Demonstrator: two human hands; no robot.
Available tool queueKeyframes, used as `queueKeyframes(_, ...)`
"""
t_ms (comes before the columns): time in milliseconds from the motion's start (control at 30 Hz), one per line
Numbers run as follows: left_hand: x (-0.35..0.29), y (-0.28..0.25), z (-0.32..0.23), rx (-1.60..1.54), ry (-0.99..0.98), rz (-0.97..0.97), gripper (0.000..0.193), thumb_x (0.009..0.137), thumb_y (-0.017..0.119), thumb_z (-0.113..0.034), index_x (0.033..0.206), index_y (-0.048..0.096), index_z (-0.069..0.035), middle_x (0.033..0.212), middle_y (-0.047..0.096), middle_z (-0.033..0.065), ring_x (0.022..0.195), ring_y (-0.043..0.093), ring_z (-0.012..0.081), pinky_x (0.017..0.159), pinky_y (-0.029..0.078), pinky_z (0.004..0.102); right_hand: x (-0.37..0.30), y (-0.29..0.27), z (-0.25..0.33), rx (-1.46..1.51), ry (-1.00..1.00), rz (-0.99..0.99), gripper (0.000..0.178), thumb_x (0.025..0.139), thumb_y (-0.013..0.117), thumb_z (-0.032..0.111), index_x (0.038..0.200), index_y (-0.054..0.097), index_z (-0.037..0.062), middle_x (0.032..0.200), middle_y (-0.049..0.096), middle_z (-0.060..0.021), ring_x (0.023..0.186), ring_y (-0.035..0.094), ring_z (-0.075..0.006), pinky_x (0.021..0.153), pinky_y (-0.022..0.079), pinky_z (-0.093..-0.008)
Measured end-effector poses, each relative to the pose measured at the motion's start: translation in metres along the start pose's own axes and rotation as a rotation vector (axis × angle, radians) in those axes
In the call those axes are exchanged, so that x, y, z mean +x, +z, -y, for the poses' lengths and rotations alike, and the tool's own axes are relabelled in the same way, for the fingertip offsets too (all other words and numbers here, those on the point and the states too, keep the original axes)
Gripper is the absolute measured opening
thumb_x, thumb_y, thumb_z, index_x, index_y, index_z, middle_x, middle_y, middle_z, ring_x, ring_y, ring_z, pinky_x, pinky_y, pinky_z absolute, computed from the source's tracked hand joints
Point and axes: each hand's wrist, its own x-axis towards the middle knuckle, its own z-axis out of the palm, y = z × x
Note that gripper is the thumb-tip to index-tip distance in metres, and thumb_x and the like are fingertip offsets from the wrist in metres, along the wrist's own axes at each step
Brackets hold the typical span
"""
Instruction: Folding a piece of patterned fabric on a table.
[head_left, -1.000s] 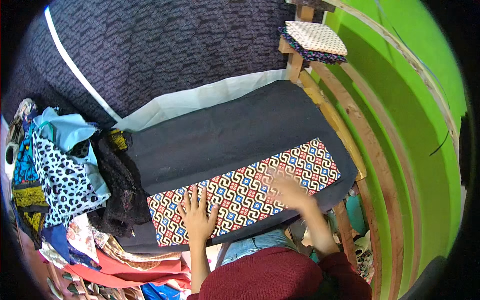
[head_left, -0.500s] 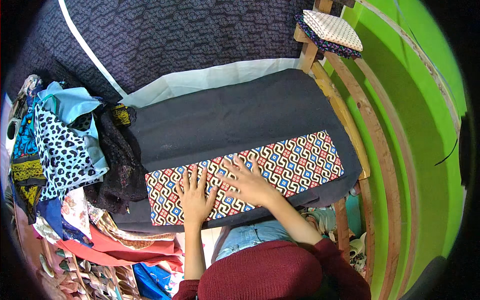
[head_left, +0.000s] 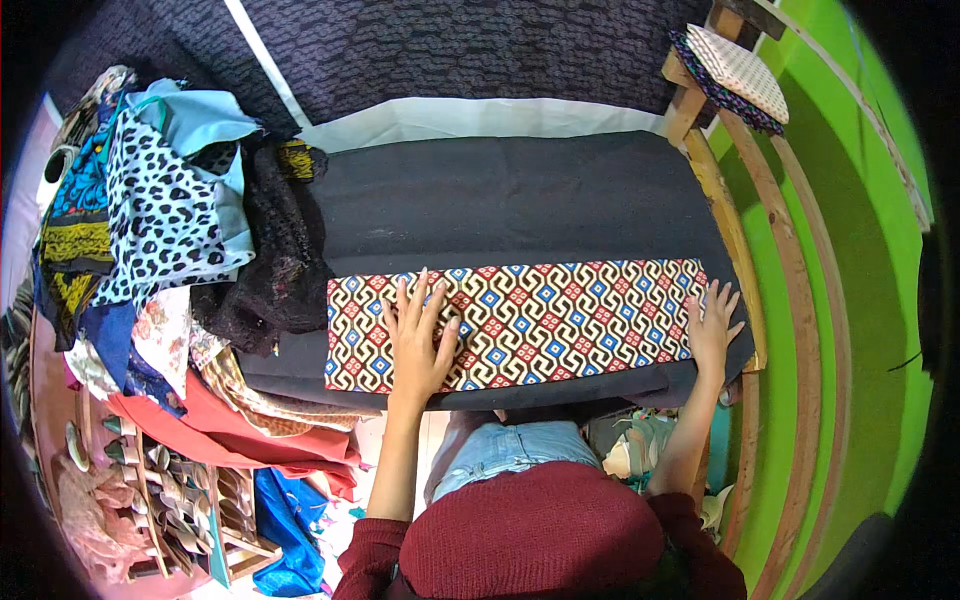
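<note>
A long folded strip of patterned cloth (head_left: pixel 545 325), printed in red, blue, cream and black, lies flat across the black-covered table (head_left: pixel 520 200). My left hand (head_left: pixel 418 335) rests on its left part, fingers spread and pointing away from me. At the strip's right end, my right hand (head_left: pixel 711 328) lies with fingers apart, partly over the cloth's edge and partly on the black cover. Neither hand holds anything.
Piled fabrics, among them a leopard-print cloth (head_left: pixel 165 215) and black lace (head_left: pixel 275 260), crowd the table's left end. Folded cloths (head_left: pixel 735 75) sit on the wooden frame at the back right. Shoes on a rack (head_left: pixel 185 500) stand below left.
My right hand has moved from the strip's middle to its right end. My left hand stays on the cloth's left part. The view has turned slightly, so the strip looks more level.
</note>
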Motion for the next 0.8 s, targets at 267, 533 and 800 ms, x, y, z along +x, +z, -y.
queueKeyframes(267,-0.013,-0.056,0.052,0.222,-0.198,-0.039,0.046,0.089,0.047,-0.015,0.133,0.044,-0.004,0.145,0.036,0.0137,0.136,0.023,0.0398,0.109,0.009,0.0573,-0.07,0.005,0.168,0.064,-0.585,-0.021,0.062,0.091,0.047,0.04,0.141,0.033,0.0046,0.15,0.02,-0.0195,0.141,0.009,-0.0366,0.105,0.004,-0.0664)
queueKeyframes(533,-0.023,-0.052,0.09,0.265,-0.008,0.305,0.053,0.09,0.044,-0.03,0.141,0.036,-0.016,0.149,0.027,0.0144,0.138,0.019,0.0386,0.109,0.014,0.0574,-0.183,0.039,0.327,0.285,-1.255,0.124,0.057,0.09,0.048,0.042,0.139,0.039,0.014,0.149,0.028,-0.0112,0.138,0.023,-0.032,0.103,0.012,-0.0672)
queueKeyframes(800,-0.025,-0.05,0.1,0.254,-0.067,0.256,0.051,0.091,0.039,-0.026,0.139,0.039,-0.007,0.146,0.033,0.0141,0.137,0.024,0.0348,0.109,0.014,0.0568,-0.08,0.039,0.168,0.242,-0.43,0.26,0.05,0.09,0.048,0.039,0.138,0.043,0.0228,0.148,0.03,-0.0102,0.14,0.018,-0.031,0.107,0.003,-0.0633)
